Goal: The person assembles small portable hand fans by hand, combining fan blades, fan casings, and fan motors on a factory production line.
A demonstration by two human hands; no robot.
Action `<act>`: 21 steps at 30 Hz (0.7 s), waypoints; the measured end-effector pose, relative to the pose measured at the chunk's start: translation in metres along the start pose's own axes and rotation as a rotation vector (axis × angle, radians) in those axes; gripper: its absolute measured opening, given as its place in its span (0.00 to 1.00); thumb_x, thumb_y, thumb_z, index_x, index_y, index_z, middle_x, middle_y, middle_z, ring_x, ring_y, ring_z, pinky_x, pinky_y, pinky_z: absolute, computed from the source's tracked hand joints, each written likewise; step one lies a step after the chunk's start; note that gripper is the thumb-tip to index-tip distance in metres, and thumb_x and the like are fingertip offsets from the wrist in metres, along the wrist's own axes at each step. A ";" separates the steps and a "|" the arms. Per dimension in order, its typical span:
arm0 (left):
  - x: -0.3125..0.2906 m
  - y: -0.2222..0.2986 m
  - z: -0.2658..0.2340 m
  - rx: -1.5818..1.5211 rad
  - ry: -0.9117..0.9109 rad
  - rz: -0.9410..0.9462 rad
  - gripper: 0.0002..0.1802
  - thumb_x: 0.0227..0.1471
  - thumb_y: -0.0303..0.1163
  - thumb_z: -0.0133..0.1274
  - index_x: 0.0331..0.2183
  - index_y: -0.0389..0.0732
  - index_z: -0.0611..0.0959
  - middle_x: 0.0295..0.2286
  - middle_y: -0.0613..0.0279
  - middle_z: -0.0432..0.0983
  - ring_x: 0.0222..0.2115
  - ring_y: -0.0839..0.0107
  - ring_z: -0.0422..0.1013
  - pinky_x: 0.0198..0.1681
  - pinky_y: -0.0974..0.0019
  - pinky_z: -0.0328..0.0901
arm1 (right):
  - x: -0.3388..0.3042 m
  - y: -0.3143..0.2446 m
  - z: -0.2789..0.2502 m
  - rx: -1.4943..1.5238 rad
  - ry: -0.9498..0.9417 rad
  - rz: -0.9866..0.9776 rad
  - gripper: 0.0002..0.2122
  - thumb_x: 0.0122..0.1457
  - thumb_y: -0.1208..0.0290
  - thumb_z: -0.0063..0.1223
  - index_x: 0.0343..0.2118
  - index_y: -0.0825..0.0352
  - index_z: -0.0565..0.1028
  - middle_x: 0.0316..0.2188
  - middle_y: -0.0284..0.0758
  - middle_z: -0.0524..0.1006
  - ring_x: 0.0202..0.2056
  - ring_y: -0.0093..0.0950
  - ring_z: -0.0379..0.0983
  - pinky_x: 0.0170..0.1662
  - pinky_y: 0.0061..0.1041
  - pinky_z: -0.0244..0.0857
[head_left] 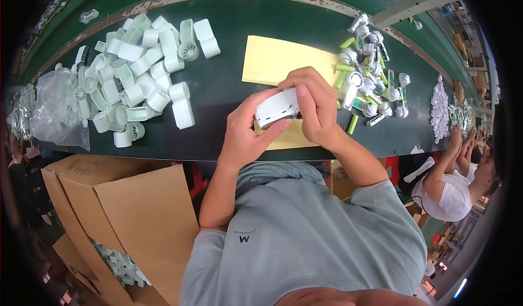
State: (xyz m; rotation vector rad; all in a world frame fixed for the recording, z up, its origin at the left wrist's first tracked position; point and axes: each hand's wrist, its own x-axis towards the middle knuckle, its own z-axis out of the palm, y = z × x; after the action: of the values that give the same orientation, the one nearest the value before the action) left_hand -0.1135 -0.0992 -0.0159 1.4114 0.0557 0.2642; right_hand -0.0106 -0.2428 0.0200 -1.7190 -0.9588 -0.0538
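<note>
Between my hands, above the table's near edge, is a white plastic housing (277, 107) with small slots along its side. My left hand (246, 127) grips it from the left, thumb along its lower edge. From the right my right hand (315, 103) closes on it, thumb pressed at its upper right corner and fingers bent over behind. The housing's far side and whatever lies inside it are hidden. Under and beyond my hands lies yellow cardboard (289, 58) on the dark green table.
Pale green-white plastic shells (136, 61) are heaped at left beside a clear plastic bag (57, 112). At right lie white motor assemblies with circuit boards (373, 82) and green cylindrical cells (353, 124). An open cardboard box (147, 208) stands below the table's left. A co-worker (449, 189) sits at far right.
</note>
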 end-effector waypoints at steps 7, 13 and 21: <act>-0.001 0.008 0.004 0.297 0.030 0.158 0.26 0.45 0.26 0.68 0.47 0.34 0.77 0.38 0.52 0.80 0.38 0.64 0.78 0.41 0.66 0.71 | 0.004 -0.004 -0.001 0.064 -0.045 0.160 0.13 0.66 0.75 0.39 0.29 0.73 0.77 0.25 0.40 0.75 0.24 0.30 0.71 0.29 0.26 0.63; 0.004 -0.001 0.002 0.230 0.054 0.201 0.26 0.44 0.25 0.68 0.46 0.33 0.78 0.37 0.52 0.81 0.37 0.63 0.79 0.41 0.65 0.72 | 0.009 -0.004 0.009 -0.123 0.096 0.117 0.18 0.67 0.71 0.38 0.22 0.71 0.77 0.17 0.40 0.71 0.19 0.32 0.69 0.25 0.29 0.61; -0.001 0.003 0.003 0.348 0.096 0.162 0.26 0.44 0.31 0.68 0.47 0.35 0.80 0.39 0.54 0.82 0.38 0.71 0.78 0.42 0.65 0.72 | 0.008 0.004 0.003 -0.280 -0.026 0.134 0.26 0.68 0.60 0.28 0.21 0.69 0.74 0.19 0.40 0.72 0.20 0.33 0.68 0.27 0.32 0.60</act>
State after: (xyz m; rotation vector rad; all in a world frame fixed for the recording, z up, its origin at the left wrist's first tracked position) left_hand -0.1140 -0.1016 -0.0125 1.7514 0.0684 0.4743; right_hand -0.0038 -0.2356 0.0193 -2.0429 -0.8839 -0.0810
